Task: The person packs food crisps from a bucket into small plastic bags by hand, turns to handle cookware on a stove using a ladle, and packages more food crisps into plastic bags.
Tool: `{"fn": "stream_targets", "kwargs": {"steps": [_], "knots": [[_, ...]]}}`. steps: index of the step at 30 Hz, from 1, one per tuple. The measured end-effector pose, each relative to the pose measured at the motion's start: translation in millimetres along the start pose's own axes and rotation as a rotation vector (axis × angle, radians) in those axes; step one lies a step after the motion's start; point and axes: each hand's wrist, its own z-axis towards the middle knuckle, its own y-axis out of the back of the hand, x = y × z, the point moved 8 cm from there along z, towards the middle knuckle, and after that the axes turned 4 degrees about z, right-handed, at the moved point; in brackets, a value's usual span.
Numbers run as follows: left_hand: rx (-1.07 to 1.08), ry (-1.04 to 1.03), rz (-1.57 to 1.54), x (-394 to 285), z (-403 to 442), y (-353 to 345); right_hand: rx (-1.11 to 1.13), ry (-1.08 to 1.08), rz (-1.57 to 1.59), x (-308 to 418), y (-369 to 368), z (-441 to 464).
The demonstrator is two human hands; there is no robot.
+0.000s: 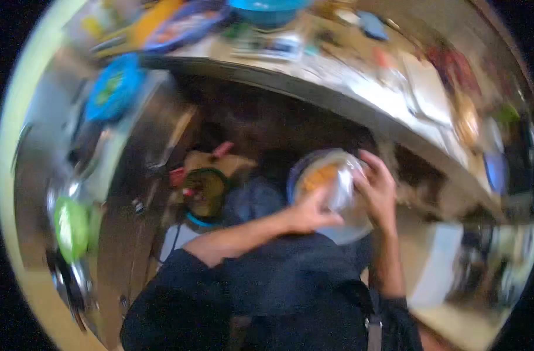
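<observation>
L hand (312, 212) at near L side of shiny clear item (341, 188), R hand (377, 190) at its R, fingers curved, thumb apart; blur, can't tell if either grips; item over or in bowl (293, 180) w/ orange contents (318, 176), in front of torso

From the head view I read two items. Bowl (295, 175): round, bluish along its left rim, resting position unclear through blur. Orange contents (322, 176) occupy its visible interior. Clear, glossy item (342, 190): upright in view, overlapping the contents' right side; I cannot determine its exact form or contact.
</observation>
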Motion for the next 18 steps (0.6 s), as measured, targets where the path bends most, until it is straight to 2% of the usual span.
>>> {"fn": "stream_targets", "kwargs": {"steps": [1,3,5,7,10,14,18], "knots": [[-0.060,0.020,-0.044,-1,0,4,-0.025,0.052,0.022,-12,9,7],[-0.144,-0.057,-0.063,-2,4,18,-0.047,-0.027,0.234,-8,9,3],[-0.131,0.109,-0.203,4,2,29,-0.032,-0.031,0.263,-13,18,2],[-0.183,0.158,-0.201,3,3,40,0.004,-0.045,0.274,-17,24,1],[-0.312,0.077,-0.307,1,8,58,0.063,-0.081,0.292,-24,37,2],[-0.234,0.143,-0.340,1,1,76,0.066,-0.155,0.170,-27,49,-5],[-0.207,0.157,-0.314,1,-2,92,0.092,-0.154,0.264,-37,58,-8]]}}
